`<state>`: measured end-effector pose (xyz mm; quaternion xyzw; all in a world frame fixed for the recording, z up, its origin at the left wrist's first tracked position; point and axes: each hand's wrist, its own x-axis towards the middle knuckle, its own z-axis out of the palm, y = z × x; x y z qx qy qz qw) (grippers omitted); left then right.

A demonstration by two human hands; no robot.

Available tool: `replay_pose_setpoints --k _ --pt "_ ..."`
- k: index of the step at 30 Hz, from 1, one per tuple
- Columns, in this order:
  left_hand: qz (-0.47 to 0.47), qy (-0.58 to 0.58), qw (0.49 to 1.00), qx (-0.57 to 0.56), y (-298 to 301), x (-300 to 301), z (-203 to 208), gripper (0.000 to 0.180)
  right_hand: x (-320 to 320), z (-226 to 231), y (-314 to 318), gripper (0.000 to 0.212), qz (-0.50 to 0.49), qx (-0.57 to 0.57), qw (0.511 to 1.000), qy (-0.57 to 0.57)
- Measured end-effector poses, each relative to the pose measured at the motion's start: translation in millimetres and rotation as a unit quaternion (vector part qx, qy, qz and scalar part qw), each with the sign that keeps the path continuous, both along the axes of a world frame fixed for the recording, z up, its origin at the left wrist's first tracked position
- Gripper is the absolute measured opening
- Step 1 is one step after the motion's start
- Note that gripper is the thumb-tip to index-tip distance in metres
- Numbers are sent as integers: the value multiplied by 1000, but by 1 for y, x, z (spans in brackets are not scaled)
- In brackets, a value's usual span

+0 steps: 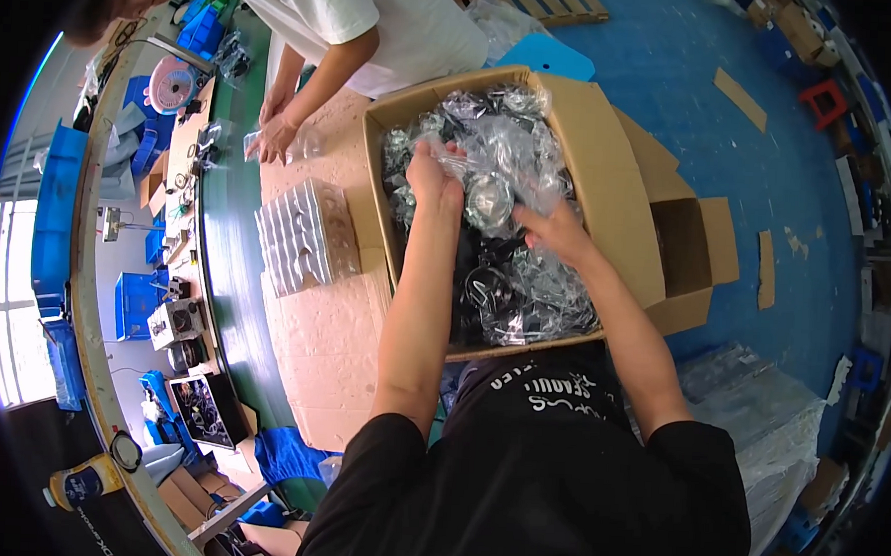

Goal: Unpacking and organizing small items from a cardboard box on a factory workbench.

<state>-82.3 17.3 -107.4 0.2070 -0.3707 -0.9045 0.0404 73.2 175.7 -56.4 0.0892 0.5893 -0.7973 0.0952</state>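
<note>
Both my arms reach into a large open cardboard box (583, 175) packed with items in clear plastic bags. Some black round parts (492, 288) show through the wrapping in its lower half. My left hand (437, 178) is closed on the upper left end of a crinkled clear plastic bag (511, 154). On the other side, my right hand (561, 233) grips the same bag's lower right edge, fingers and thumb pressed together. A round, shiny shape (490, 200) lies between my hands; what it is, I cannot make out through the film.
Left of the box, a stack of moulded clear trays (308, 237) stands on a cardboard-covered table (327, 362). Across it, a person in white (298, 123) handles clear plastic pieces. A smaller open carton (683, 247) stands at right above the blue floor (768, 183). Plastic-wrapped goods (757, 421) lie lower right.
</note>
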Motion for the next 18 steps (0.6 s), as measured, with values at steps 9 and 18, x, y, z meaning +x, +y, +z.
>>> replay_pose_setpoints --k 9,18 --pt "-359 474 531 -603 -18 83 99 43 -38 47 7 34 -46 398 912 90" --pt "-135 454 661 -582 -16 71 128 21 -56 105 10 36 9 480 858 184"
